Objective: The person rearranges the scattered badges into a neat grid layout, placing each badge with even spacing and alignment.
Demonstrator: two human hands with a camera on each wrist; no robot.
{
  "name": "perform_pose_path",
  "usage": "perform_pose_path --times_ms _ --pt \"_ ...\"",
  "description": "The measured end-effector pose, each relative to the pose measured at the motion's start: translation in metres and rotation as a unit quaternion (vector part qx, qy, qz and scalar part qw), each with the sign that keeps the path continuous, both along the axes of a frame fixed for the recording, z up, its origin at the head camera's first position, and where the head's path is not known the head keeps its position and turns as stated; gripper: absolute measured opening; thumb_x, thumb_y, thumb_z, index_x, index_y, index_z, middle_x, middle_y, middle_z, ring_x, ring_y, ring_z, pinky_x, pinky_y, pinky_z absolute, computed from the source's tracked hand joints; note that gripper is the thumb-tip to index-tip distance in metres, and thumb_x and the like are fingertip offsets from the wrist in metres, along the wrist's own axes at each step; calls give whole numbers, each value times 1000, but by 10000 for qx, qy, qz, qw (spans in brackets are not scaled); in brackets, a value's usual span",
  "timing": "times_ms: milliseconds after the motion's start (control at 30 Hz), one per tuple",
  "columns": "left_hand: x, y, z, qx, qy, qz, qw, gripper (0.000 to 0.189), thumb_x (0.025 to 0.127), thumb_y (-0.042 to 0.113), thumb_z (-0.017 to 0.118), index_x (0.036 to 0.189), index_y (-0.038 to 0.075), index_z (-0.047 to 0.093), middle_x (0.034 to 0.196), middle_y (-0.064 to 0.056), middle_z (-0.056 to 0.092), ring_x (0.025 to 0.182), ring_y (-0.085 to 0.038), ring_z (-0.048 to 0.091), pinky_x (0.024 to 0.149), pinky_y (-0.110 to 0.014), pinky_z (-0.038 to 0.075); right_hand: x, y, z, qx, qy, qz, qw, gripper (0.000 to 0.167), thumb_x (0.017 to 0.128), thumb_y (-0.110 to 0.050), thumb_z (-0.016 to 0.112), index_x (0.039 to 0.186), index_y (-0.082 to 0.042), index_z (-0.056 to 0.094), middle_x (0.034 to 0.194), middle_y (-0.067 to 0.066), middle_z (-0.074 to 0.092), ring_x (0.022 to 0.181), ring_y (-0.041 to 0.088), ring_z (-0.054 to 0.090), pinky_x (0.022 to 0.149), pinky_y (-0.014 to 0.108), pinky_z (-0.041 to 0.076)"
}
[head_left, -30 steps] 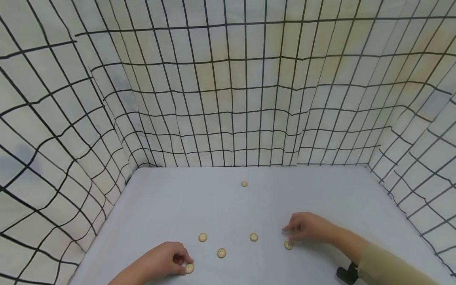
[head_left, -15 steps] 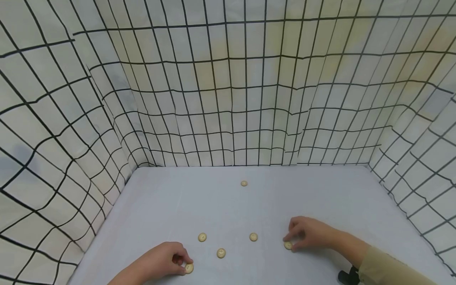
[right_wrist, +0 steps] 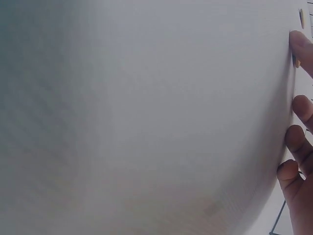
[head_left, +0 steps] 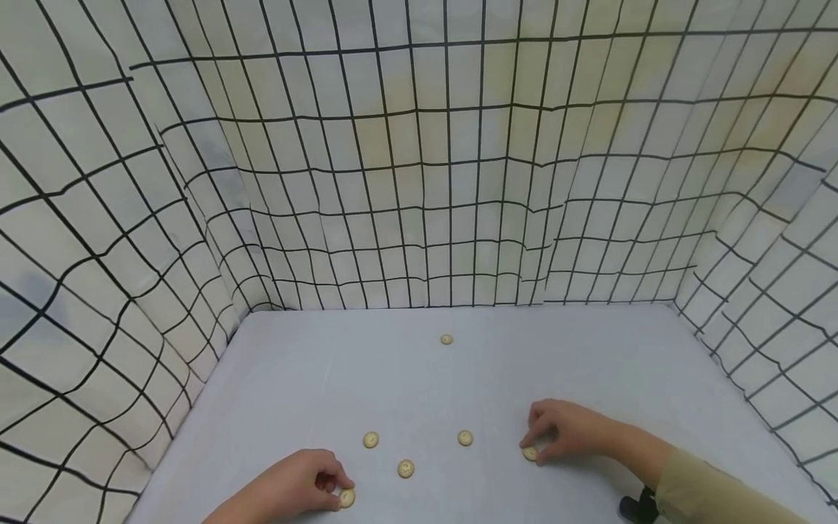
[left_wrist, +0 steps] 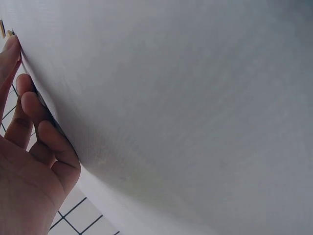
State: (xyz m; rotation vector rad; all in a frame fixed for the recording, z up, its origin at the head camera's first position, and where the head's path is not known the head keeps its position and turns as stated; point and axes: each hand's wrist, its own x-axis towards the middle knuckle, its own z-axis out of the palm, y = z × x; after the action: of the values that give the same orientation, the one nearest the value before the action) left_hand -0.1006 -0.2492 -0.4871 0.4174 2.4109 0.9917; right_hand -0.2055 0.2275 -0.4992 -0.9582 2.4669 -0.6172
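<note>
Several round, cream-coloured buttons lie flat on the white table in the head view. At the front left, my left hand (head_left: 297,482) pinches one button (head_left: 348,498) between thumb and forefinger, its other fingers curled beneath the palm. On the right, my right hand (head_left: 571,431) pinches another button (head_left: 529,453), with the forefinger at its far left edge and the thumb at its near edge. The left wrist view has the left hand (left_wrist: 39,161) along its left border, the button's edge just past the fingertips. A thin button edge (right_wrist: 296,61) peeks from behind the right thumb.
Between the hands lie a left button (head_left: 370,439), a nearer middle one (head_left: 406,468) and a right one (head_left: 465,437). Another button (head_left: 447,339) sits far back. White walls with a black grid (head_left: 419,182) enclose the table (head_left: 294,378) at the back and sides.
My right hand has come down and nearer, its thumb and forefinger closing round the right-hand button. The left hand keeps its pinch in place.
</note>
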Motion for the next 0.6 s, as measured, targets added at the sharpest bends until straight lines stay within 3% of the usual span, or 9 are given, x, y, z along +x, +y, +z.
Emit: perform_pose_path --times_ms 300,600 --pt "1 1 1 -54 88 -18 9999 14 80 24 83 91 24 75 76 8 58 70 -6 50 63 -27 41 -4 2 1 -120 -165 -50 9998 26 78 -40 82 104 -37 77 90 -19 54 84 4 49 76 28 44" --pt "-1 1 0 -156 126 -30 9998 13 79 22 83 89 24 76 76 7 57 69 -7 49 62 -27 40 -19 -2 4 -102 229 -126 9996 26 79 -40 82 104 -34 78 89 -18 54 80 5 48 70 26 43"
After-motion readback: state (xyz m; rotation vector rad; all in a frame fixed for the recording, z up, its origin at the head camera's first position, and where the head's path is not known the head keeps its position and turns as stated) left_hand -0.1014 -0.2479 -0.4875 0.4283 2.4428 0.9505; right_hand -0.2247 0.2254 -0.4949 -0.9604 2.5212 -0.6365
